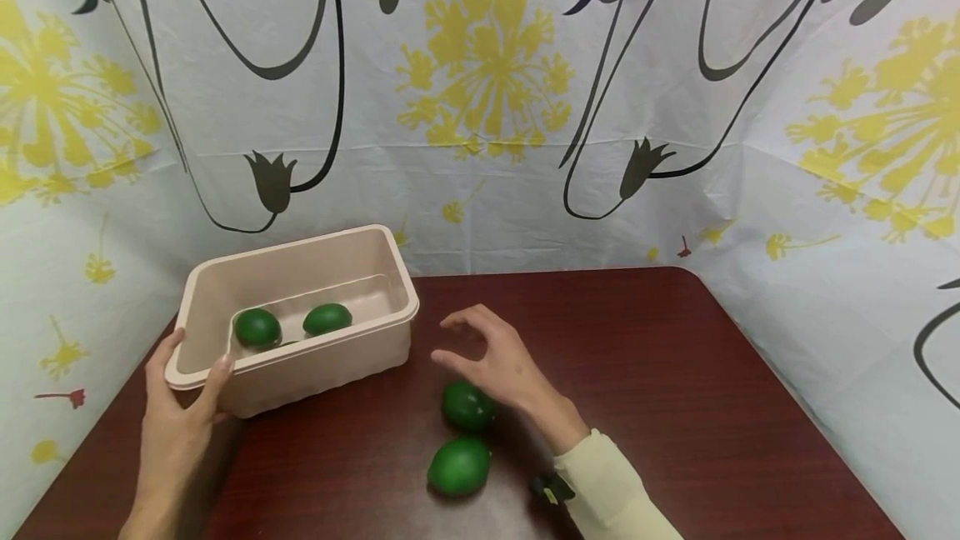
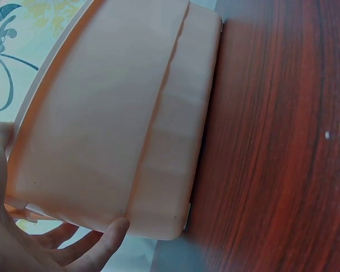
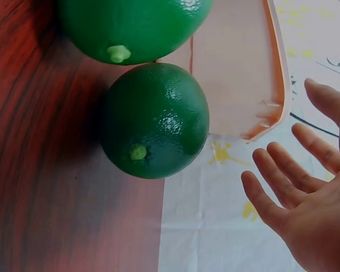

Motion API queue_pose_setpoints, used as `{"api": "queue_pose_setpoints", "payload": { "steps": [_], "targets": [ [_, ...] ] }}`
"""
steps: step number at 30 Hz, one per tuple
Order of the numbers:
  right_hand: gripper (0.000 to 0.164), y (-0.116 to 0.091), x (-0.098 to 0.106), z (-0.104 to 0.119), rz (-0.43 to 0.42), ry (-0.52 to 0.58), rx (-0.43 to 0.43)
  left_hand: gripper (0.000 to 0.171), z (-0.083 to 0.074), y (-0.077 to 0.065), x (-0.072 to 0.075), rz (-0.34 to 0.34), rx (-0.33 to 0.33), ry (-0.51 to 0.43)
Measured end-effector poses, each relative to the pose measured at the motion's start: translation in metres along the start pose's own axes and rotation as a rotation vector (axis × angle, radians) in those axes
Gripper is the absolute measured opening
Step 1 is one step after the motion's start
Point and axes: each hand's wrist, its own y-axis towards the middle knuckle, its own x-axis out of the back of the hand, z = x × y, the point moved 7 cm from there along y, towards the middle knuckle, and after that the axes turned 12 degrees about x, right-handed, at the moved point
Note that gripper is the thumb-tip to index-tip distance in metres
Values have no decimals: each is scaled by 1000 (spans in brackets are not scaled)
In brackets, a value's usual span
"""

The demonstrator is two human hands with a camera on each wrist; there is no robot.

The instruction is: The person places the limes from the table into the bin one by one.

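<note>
At the left, a beige plastic bin [image 1: 322, 369] stands on the table, with green limes [image 1: 327, 319] inside and a sliver of another just behind its front wall. My left hand [image 1: 176, 423] grips the near left corner, thumb at the front rim and fingers around the end; the left wrist view has its fingers [image 2: 110, 241] against the bin's wall. Two more limes lie on the table, a farther one [image 1: 468, 407] and a nearer one [image 1: 459, 467]. Over the farther lime hovers my right hand [image 1: 498, 361], fingers spread and holding nothing, pointing toward the bin.
The dark red wooden table [image 1: 675, 407] reaches back to a hanging cloth [image 1: 510, 215] with yellow and grey plant prints. Its rounded far right corner lies beyond my right hand. A small black device [image 1: 552, 488] sits at my right sleeve cuff.
</note>
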Motion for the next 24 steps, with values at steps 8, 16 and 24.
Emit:
{"api": "queue_pose_setpoints", "payload": {
  "steps": [8, 16, 24],
  "targets": [
    [36, -6, -1, -6, 22, -14, -23, 80, 0, 1, -1, 5, 3, -8],
    [35, -11, -4, -12, 73, -17, -53, 80, 0, 2, 0, 2, -4, 2],
    [36, -19, -8, -17, 147, 26, -85, 80, 0, 1, 0, 7, 3, -5]
  ]
}}
